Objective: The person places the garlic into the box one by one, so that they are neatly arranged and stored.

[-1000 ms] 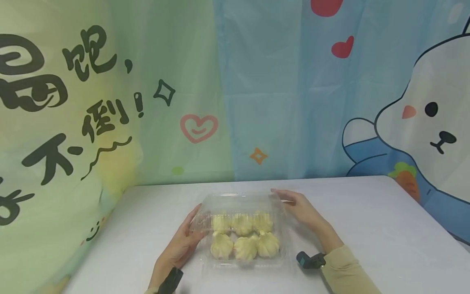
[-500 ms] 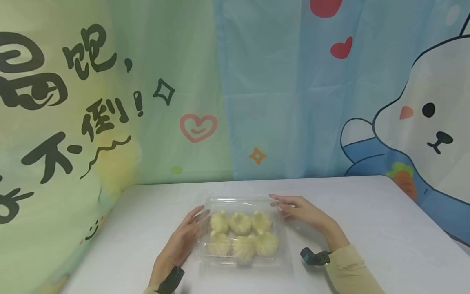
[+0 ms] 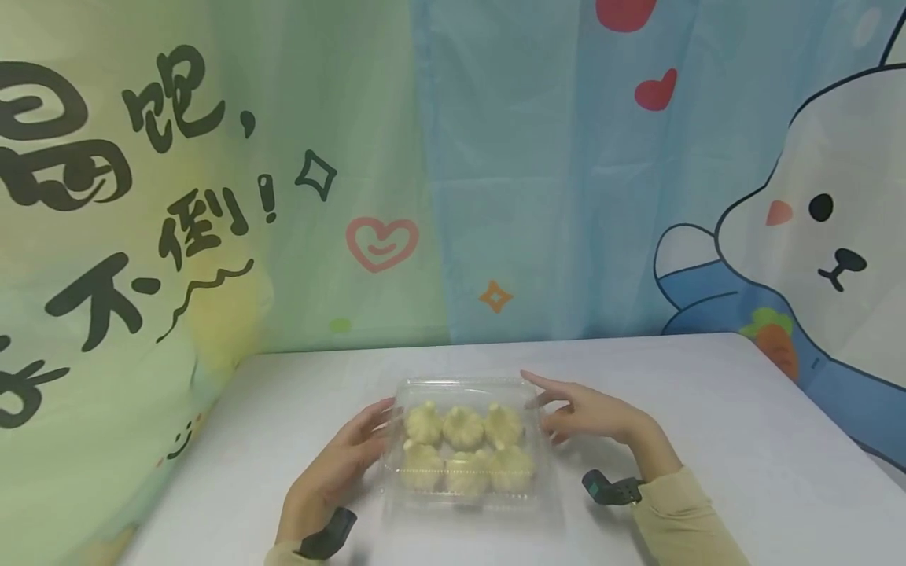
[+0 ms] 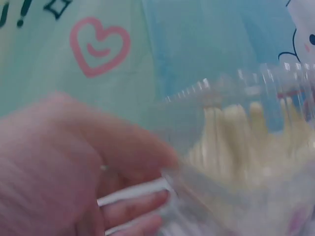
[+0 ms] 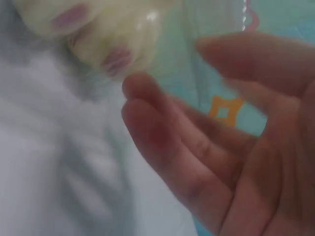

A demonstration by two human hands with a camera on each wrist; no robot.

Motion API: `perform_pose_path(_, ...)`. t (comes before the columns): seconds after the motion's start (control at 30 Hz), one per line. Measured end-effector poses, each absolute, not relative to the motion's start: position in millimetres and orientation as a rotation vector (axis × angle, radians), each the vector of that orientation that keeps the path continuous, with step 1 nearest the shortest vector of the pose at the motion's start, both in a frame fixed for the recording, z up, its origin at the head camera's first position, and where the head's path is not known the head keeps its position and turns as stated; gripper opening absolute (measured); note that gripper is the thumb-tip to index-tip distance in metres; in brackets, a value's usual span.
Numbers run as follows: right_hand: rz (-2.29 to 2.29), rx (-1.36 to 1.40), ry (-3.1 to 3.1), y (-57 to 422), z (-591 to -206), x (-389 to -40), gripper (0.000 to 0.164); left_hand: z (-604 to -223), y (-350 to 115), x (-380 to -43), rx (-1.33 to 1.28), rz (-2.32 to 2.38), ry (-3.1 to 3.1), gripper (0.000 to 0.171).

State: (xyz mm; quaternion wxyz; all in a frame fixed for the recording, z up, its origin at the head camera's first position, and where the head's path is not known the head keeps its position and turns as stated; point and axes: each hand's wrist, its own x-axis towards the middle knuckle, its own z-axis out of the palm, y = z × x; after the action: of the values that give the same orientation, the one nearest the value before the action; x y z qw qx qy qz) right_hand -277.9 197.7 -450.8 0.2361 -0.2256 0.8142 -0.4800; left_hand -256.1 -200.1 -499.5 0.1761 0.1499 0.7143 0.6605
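Note:
A clear plastic clamshell box (image 3: 460, 498) with its lid down stands on the white table. Inside lie several pale yellow pleated buns (image 3: 463, 429) in two rows; purple patches show low on them in the right wrist view. My left hand (image 3: 338, 460) is at the box's left side. In the left wrist view its thumb and fingertips meet the plastic edge from either side. My right hand (image 3: 591, 410) is by the right side, index finger stretched toward the back right corner. Its fingers (image 5: 152, 125) are spread and loosely bent, holding nothing.
A white table (image 3: 637, 369) reaches back to a printed curtain (image 3: 510, 157) with hearts, lettering and a cartoon bear. Dark wrist cameras (image 3: 610, 489) sit at both cuffs.
The box's lid, partly raised a second ago, has come down over the buns. The right hand has since drawn slightly right, its fingers spreading; the left has shifted slightly left.

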Motion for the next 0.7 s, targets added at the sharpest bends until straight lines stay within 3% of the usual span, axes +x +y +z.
perform_pose_path(0.13, -1.310, -0.530, 2.311, 189.6, -447.5, -271.4, 0.068, -489.2, -205.5, -253.2, 0.469, 1.689, 2.247, 0.049)
perform_pose_path(0.37, -1.245, -0.369, 2.542, 176.1, -448.9, -256.9, 0.038, -472.3, -197.7, -250.4, 0.520, 1.584, 2.359, 0.029)
perform_pose_path(0.57, -1.097, -0.366, 2.760, 166.8, -450.2, -243.5, 0.028, -458.4, -203.8, -242.0, 0.503, 1.518, 2.298, 0.040)
perform_pose_path(0.7, -1.041, -0.451, 2.668, 170.6, -447.6, -235.5, 0.047, -452.1, -211.7, -231.5, 0.482, 1.465, 2.202, 0.058)
